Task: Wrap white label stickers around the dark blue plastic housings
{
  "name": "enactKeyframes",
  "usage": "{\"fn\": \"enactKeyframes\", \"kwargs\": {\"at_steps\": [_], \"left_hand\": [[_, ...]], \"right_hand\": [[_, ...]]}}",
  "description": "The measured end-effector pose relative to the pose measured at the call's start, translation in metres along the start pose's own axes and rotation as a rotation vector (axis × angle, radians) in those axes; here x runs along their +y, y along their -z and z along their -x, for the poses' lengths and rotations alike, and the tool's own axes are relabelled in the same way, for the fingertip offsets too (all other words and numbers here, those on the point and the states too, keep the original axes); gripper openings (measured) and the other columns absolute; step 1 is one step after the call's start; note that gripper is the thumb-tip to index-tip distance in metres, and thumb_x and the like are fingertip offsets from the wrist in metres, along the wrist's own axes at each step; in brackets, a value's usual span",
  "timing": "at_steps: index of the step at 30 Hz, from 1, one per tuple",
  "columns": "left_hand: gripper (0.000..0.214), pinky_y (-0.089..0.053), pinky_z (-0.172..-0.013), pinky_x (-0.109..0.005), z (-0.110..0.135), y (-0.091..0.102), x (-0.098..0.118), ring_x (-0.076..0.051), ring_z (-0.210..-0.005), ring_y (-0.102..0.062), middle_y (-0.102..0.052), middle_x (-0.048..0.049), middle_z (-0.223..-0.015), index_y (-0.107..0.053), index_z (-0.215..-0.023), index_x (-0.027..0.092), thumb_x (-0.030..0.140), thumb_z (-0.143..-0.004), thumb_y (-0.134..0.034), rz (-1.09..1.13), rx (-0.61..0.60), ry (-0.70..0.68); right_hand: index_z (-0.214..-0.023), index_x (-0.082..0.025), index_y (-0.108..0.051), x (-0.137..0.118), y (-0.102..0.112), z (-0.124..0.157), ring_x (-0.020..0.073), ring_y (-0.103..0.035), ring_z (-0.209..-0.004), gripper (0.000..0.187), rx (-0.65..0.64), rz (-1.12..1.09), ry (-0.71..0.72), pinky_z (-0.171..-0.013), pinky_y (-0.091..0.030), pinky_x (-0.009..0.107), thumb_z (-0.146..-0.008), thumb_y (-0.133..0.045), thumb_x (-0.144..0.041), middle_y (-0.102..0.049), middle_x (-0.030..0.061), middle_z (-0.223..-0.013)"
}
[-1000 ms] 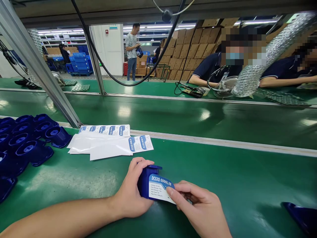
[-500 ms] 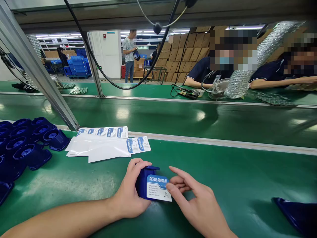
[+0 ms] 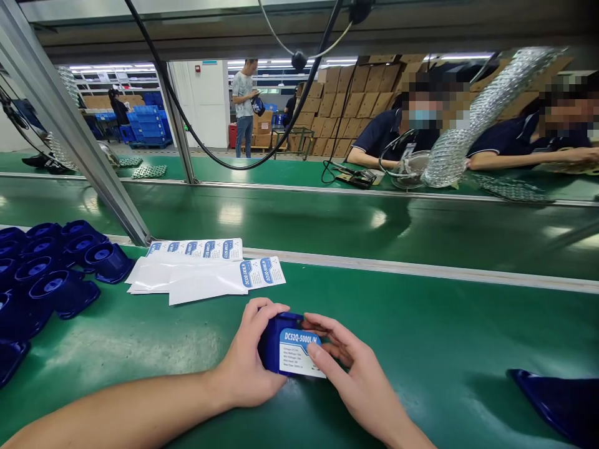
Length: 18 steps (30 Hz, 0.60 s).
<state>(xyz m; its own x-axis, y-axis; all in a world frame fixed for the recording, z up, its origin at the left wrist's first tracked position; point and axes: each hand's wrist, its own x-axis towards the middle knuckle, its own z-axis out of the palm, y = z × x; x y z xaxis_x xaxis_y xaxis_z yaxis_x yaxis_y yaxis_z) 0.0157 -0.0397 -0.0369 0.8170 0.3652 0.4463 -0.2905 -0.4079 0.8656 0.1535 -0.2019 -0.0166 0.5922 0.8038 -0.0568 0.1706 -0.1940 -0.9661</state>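
A dark blue plastic housing (image 3: 271, 343) rests on the green bench at the near centre. On its near face is a white and blue label (image 3: 298, 353) reading DC52Q-5000L/H. My left hand (image 3: 248, 362) wraps round the housing's left side. My right hand (image 3: 349, 374) is on its right side, thumb pressing the label's lower right part and fingers curled over the top edge. Label sheets (image 3: 206, 274) lie just beyond, some strips printed, some blank white.
Several dark blue housings (image 3: 51, 268) are heaped at the left. Another blue part (image 3: 561, 402) lies at the lower right. A slanted metal post (image 3: 75, 134) stands at the left. Beyond the conveyor belt (image 3: 327, 224), seated people work; cables hang overhead.
My right hand let go of the label's free corner, opened briefly, then closed back over the housing's right side. The label now lies flat on the face. My left hand stayed.
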Motion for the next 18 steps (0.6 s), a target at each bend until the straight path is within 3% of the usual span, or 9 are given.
{"fn": "enactKeyframes", "kwargs": {"at_steps": [7,11,18], "left_hand": [[0.083,-0.052,-0.11,-0.051,0.003,-0.001,0.0,-0.03,-0.129,-0.053,-0.045,-0.0097,-0.136,-0.05,-0.146,0.035,0.006,-0.072,-0.074,-0.06,-0.005,-0.049],[0.09,-0.052,-0.112,-0.051,0.005,-0.003,-0.001,-0.03,-0.13,-0.053,-0.045,-0.0096,-0.137,-0.05,-0.148,0.036,0.002,-0.068,-0.072,-0.121,-0.021,-0.151],[0.089,-0.054,-0.109,-0.052,0.005,-0.003,-0.001,-0.031,-0.128,-0.055,-0.047,-0.0095,-0.136,-0.054,-0.146,0.037,0.001,-0.066,-0.07,-0.053,-0.027,-0.109]], "right_hand": [[-0.143,-0.024,-0.054,0.004,-0.01,-0.006,0.0302,-0.063,-0.132,0.07,-0.001,-0.093,-0.008,-0.112,-0.055,0.047,-0.089,-0.074,-0.065,-0.064,0.0153,-0.144],[-0.136,-0.022,-0.06,0.001,-0.017,-0.009,0.0303,-0.069,-0.118,0.071,0.008,-0.071,-0.037,-0.103,-0.059,0.046,-0.081,-0.081,-0.062,-0.07,0.0143,-0.133],[-0.14,-0.026,-0.053,-0.011,-0.017,0.001,0.0305,-0.068,-0.117,0.078,-0.025,0.076,-0.036,-0.097,-0.06,0.045,-0.071,-0.087,-0.042,-0.068,0.0096,-0.13]]}}
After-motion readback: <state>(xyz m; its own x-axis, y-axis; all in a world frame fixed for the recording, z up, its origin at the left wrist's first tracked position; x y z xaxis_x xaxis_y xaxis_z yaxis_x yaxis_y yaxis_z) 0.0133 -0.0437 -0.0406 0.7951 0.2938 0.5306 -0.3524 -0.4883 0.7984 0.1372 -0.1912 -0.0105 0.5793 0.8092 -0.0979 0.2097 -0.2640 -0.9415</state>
